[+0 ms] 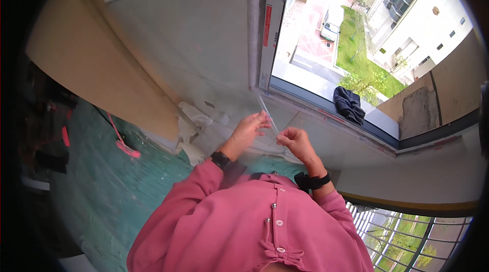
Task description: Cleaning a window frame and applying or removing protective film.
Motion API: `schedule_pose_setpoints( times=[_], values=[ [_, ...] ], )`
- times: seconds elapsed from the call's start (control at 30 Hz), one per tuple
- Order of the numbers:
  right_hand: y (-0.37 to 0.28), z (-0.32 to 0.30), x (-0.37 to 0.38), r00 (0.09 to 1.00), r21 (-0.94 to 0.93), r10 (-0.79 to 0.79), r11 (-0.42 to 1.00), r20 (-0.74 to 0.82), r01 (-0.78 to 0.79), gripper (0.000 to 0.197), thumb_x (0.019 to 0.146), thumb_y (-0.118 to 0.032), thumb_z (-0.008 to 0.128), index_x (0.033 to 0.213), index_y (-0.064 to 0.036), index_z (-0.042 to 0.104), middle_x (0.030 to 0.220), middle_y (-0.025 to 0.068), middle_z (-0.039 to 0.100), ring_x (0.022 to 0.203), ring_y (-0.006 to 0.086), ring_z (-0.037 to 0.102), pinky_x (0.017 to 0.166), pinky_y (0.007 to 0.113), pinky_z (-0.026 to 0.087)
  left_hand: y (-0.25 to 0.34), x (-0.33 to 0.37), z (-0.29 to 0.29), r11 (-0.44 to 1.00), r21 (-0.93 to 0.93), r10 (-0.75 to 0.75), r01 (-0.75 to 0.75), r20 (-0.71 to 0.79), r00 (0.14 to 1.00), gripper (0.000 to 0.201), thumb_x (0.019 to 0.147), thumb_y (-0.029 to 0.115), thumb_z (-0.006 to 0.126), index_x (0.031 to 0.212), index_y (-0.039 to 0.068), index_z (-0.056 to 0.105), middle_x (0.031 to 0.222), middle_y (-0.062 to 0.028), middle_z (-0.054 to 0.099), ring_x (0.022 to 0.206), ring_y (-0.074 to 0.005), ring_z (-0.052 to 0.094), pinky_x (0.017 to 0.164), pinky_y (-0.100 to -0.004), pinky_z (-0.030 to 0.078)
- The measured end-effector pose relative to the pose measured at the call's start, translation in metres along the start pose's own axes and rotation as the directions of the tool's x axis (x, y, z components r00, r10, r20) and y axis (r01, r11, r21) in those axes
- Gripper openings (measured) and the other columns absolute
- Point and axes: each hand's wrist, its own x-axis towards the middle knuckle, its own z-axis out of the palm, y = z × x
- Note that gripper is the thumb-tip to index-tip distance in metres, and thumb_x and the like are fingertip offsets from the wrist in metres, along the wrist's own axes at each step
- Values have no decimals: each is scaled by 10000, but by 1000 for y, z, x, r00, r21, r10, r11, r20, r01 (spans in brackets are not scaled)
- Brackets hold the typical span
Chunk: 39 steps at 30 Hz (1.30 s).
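A thin, whitish strip of film or tape (270, 119) runs down from near the lower corner of the window frame (265, 43). Its lower end is pinched between the thumb and fingers of my right hand (299, 146). Beside the strip is my left hand (246, 132), its fingers loosely bent and apart, the tips close to the strip's edge; whether they touch it I cannot tell. Both wrists carry black bands. Along the frame, pale protective film with red printed patches is still stuck on.
A dark crumpled cloth (349, 105) lies on the sill of the window, which looks down on a courtyard. Crumpled clear plastic (196, 119) sits by the wall at left. Green sheeting (122, 180) covers the floor, with a pink brush-like object (127, 150) on it.
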Motion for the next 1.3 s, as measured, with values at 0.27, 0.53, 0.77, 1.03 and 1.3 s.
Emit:
schedule_pose_setpoints(
  times=[0.27, 0.53, 0.77, 1.03, 1.3],
  values=[
    [10, 3, -7, 997, -198, -62, 979, -52, 50, 142, 777, -132, 647, 789, 8, 631, 658, 75, 640, 615, 101, 579, 564, 260, 450, 27, 31, -10, 974, -200, 65, -106, -200, 978, 364, 864, 385, 557, 1022, 57, 563, 995, -72, 603, 910, -182, 580, 696, -322, 432],
    [21, -11, -11, 997, -213, -50, 976, -56, 37, 140, 778, -119, 645, 783, 19, 621, 654, 67, 627, 616, 120, 581, 569, 260, 454, 17, 32, -1, 970, -227, 25, -84, -251, 968, 245, 854, 288, 587, 960, 67, 588, 905, -70, 623, 838, -192, 610, 662, -318, 447],
    [1, -30, -34, 998, -404, -27, 915, -49, 5, 130, 746, -117, 655, 775, 8, 638, 648, 117, 632, 594, 161, 605, 563, 287, 463, -12, 28, 19, 974, -225, -34, 2, -139, 990, 203, 855, 276, 587, 930, 87, 595, 859, -46, 629, 806, -152, 608, 662, -299, 443],
    [20, -72, -72, 975, -246, 56, 963, -216, -110, 177, 777, -139, 649, 833, 29, 650, 687, 97, 649, 610, 143, 593, 572, 279, 463, -17, 30, 38, 941, -337, -29, 13, -41, 999, 165, 848, 213, 606, 950, 85, 590, 888, -43, 615, 794, -170, 591, 705, -347, 463],
    [24, -70, -72, 932, -54, 86, 992, -351, -112, 189, 789, -134, 650, 896, 21, 635, 651, 59, 620, 609, 91, 560, 543, 234, 447, -5, 28, 68, 978, -194, 39, -80, -208, 977, 129, 838, 167, 612, 919, 67, 618, 817, -10, 624, 713, -117, 583, 628, -260, 448]
  ],
)
